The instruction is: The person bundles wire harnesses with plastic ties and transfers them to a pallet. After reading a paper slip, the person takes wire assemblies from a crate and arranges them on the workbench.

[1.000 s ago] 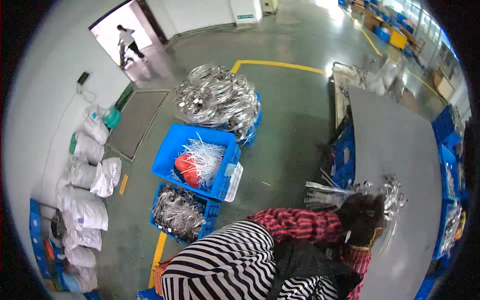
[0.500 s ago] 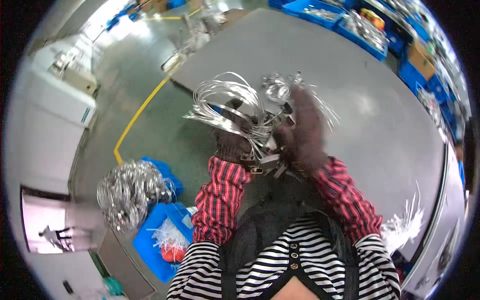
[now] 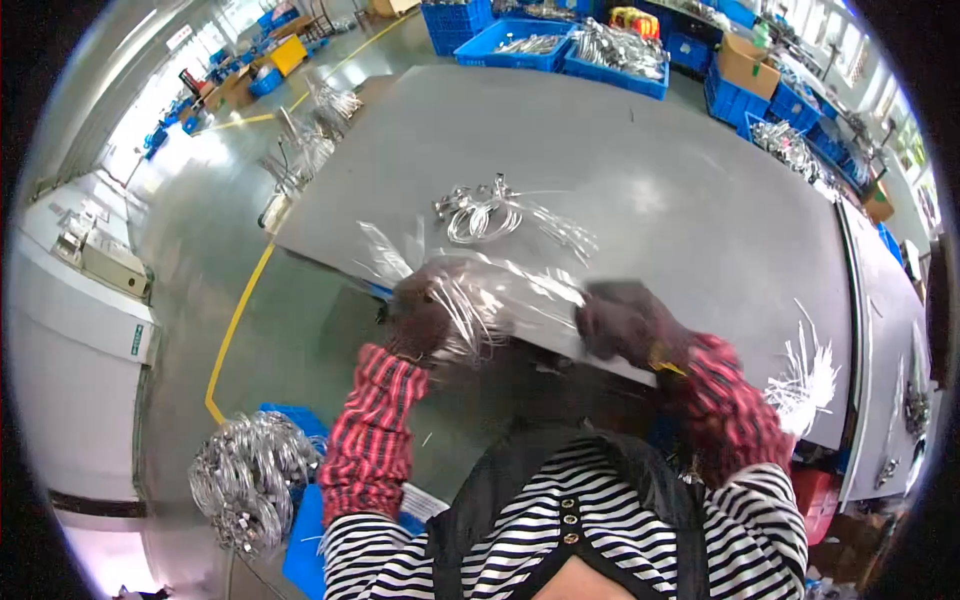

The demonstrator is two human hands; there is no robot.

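Both my hands wear dark gloves and red plaid sleeve covers. My left hand [image 3: 420, 315] grips the left end of a clear plastic bag [image 3: 505, 295] with coiled silver cable inside. My right hand [image 3: 625, 320] holds the bag's right end. The bag hangs at the near edge of the grey table [image 3: 650, 190]. A loose coil of silver cables [image 3: 480, 212] lies on the table just beyond my hands, apart from them.
A bundle of white ties [image 3: 805, 365] lies at the table's right edge. A heap of silver cable coils [image 3: 245, 480] sits on a blue bin at the lower left. Blue crates [image 3: 560, 45] line the far side. A yellow floor line [image 3: 235, 330] runs on the left.
The view swung from the floor bins to the table. The big handful of coils I held half a second ago is gone; a coil lies on the table and I hold a clear bag.
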